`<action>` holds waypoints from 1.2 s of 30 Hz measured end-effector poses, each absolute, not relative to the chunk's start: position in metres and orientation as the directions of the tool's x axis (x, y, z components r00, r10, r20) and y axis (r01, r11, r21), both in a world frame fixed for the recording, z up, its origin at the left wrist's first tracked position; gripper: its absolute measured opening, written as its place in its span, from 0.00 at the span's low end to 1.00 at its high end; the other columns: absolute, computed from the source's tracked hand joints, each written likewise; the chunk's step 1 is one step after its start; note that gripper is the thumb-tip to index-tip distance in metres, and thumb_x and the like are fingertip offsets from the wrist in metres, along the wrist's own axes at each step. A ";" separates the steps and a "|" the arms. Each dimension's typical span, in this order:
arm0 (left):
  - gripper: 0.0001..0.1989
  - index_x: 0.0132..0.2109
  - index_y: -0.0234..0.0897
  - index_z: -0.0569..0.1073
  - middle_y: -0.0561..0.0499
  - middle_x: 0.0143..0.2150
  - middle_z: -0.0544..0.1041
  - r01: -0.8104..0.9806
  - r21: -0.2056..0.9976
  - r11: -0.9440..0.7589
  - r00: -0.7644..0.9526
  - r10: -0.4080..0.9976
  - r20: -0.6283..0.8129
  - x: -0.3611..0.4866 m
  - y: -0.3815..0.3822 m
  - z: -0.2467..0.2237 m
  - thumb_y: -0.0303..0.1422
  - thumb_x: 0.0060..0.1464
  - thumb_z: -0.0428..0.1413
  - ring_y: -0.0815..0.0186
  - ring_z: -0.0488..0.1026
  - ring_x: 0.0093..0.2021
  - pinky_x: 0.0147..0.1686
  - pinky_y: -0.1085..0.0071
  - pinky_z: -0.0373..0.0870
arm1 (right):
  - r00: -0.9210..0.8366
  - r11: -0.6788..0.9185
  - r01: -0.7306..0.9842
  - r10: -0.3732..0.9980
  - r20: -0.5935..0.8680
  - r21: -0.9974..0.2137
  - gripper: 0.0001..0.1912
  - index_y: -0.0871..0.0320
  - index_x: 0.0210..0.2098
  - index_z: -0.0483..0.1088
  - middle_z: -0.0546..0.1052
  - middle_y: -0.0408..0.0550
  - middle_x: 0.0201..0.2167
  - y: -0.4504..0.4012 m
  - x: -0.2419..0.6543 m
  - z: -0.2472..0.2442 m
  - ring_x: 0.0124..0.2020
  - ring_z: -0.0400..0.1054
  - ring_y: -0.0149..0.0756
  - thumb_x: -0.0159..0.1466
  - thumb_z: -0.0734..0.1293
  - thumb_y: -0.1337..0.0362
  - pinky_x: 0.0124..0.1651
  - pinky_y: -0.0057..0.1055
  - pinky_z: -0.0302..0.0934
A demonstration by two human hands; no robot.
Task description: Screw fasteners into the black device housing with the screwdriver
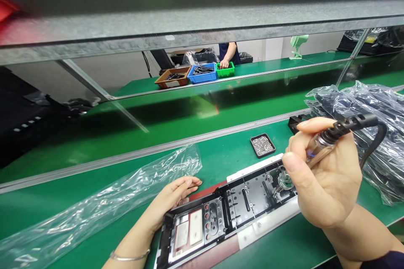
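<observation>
We've got the housing (257, 201) at about 8 o'clock from the right hand (325, 172), long axis running 8 to 2. Right fingers are closed round the driver (326, 138), whose clear nose sits over the housing's 2 o'clock end, so we call the right nearer there. Left hand (179, 193) is by the 8 o'clock end, fingers loosely bent; we can't tell if it grips anything. Screw tray (263, 146): 10 o'clock from the right.
</observation>
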State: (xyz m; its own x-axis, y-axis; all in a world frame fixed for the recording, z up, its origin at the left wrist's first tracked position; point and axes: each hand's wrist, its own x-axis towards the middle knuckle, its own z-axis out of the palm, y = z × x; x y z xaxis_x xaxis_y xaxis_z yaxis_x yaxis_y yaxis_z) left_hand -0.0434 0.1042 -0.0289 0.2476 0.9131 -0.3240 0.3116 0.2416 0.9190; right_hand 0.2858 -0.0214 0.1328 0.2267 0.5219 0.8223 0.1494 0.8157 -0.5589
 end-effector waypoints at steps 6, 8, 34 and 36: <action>0.32 0.46 0.36 0.79 0.42 0.52 0.82 0.313 0.918 0.242 0.243 0.914 -0.324 -0.043 0.103 -0.027 0.62 0.52 0.63 0.53 0.77 0.58 0.67 0.48 0.68 | 0.223 0.816 0.137 0.527 0.820 -0.561 0.15 0.62 0.53 0.61 0.60 0.38 0.29 -0.021 0.285 0.133 0.25 0.57 0.27 0.69 0.61 0.79 0.26 0.21 0.55; 0.32 0.46 0.37 0.79 0.42 0.53 0.82 0.315 0.916 0.249 0.242 0.912 -0.331 -0.044 0.103 -0.028 0.62 0.52 0.63 0.53 0.77 0.58 0.66 0.49 0.69 | 0.225 0.814 0.135 0.529 0.818 -0.564 0.15 0.62 0.53 0.61 0.60 0.38 0.28 -0.021 0.286 0.132 0.24 0.56 0.27 0.69 0.61 0.79 0.26 0.21 0.54; 0.37 0.45 0.37 0.79 0.40 0.53 0.82 0.337 0.901 0.274 0.228 0.905 -0.360 -0.043 0.106 -0.027 0.66 0.45 0.64 0.50 0.78 0.58 0.62 0.51 0.74 | 0.245 0.805 0.160 0.528 0.813 -0.571 0.14 0.61 0.53 0.61 0.61 0.38 0.28 -0.022 0.285 0.132 0.24 0.55 0.27 0.69 0.62 0.77 0.25 0.22 0.54; 0.37 0.45 0.37 0.79 0.40 0.53 0.82 0.337 0.900 0.277 0.230 0.903 -0.364 -0.043 0.107 -0.028 0.66 0.44 0.64 0.50 0.77 0.58 0.63 0.49 0.73 | 0.242 0.806 0.155 0.530 0.813 -0.572 0.14 0.62 0.53 0.61 0.61 0.38 0.28 -0.022 0.285 0.132 0.24 0.55 0.28 0.69 0.62 0.77 0.25 0.22 0.54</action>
